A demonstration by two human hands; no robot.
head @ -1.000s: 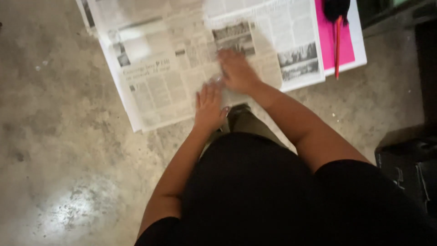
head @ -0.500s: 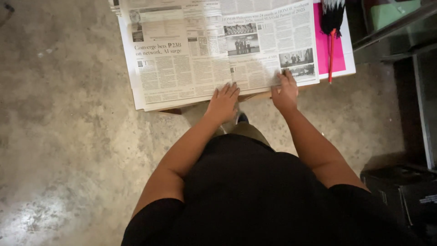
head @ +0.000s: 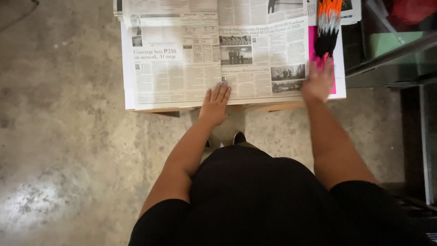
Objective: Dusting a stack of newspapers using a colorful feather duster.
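Currently left hand (head: 215, 105) flat, fingers spread, pressing the near edge of the newspaper (head: 214, 59). Right hand (head: 317, 83) blurred at its right edge, open over the pink sheet (head: 314, 45). Farther: orange-black-white duster (head: 328, 25), then a green box (head: 387, 43) far right.

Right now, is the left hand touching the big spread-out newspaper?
Touching. The head view shows the left hand lying flat, fingers spread, on the near edge of the spread-out newspaper, with no gap under the fingers.
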